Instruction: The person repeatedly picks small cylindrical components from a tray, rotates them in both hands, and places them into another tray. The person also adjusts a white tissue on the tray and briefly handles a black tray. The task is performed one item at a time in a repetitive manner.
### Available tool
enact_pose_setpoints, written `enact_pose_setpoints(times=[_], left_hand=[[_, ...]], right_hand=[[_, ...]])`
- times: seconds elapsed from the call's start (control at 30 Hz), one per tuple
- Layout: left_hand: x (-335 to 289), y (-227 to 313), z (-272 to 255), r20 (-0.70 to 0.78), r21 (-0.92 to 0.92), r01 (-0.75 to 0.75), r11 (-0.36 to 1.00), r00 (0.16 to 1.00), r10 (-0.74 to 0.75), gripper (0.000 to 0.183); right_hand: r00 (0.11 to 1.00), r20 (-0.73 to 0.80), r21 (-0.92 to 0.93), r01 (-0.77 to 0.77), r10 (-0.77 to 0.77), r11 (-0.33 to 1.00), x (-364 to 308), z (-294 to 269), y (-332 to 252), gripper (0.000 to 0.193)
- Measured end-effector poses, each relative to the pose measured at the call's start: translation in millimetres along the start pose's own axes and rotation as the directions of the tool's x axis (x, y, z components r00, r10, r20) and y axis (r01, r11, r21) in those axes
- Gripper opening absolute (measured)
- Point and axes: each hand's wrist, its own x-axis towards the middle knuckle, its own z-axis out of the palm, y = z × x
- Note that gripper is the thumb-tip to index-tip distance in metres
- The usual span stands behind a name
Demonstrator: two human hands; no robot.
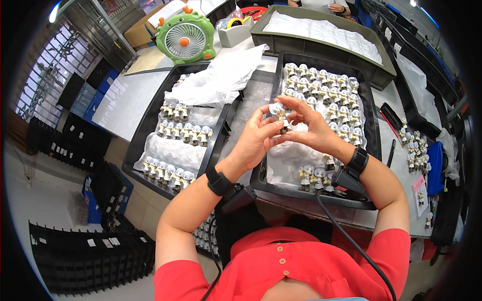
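Basically two big blk trays, L one [149, 183] and R one [301, 197], both w/ rows of figurines. L hand [256, 135] pinches one pale-haired fig. [279, 114] btwn thumb & fingers, approx. upright, above R tray's near-left side. R hand [312, 128] curls round its other side, index nr head, thumb nr base; can't tell if clamped.

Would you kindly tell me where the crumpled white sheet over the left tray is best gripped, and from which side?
I'd suggest pinching the white sheet at its far-right corner, from the right: that end juts past the far rim of the left tray, while the near edge lies close to standing figurines.
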Motion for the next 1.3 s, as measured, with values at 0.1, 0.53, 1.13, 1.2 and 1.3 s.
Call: enact_pose_setpoints(times=[0.1, 0.53, 1.13, 1.2, 1.3], left_hand=[[0.4, -0.6, -1.7, -0.002, -0.005, -0.006, 1.0, 1.0, 0.006, 0.047], [-0.5, -0.7, -1.7, -0.003, -0.003, 0.011, 1.0, 1.0, -0.011, 0.049], [0.9, -0.8, -1.1, 0.003, 0.024, -0.008, 1.0, 1.0, 0.008, 0.055], [0.7, -1.1, -1.8, 0.0, 0.04, -0.012, 0.999, 1.0, 0.012, 0.055], [-0.4, 0.1, 1.1, -0.011, 0.038, -0.009, 0.999, 1.0, 0.009, 0.052]], right_hand=[[1.0, -0.003, 0.007, 0.009, -0.009, 1.0, 0.7, -0.3, 1.9, 0.073], [1.0, -0.013, 0.016, 0.021, -0.021, 1.0, 0.5, 1.3, 2.2, 0.072], [1.0, 0.001, 0.018, 0.001, -0.001, 1.0, 2.1, 0.5, 1.6, 0.073], [1.0, 0.001, 0.003, 0.006, -0.006, 1.0, 2.4, 0.8, 1.6, 0.073], [1.0, 0.007, 0.003, 0.018, -0.018, 1.0, 2.7, 0.9, 1.3, 0.073]])
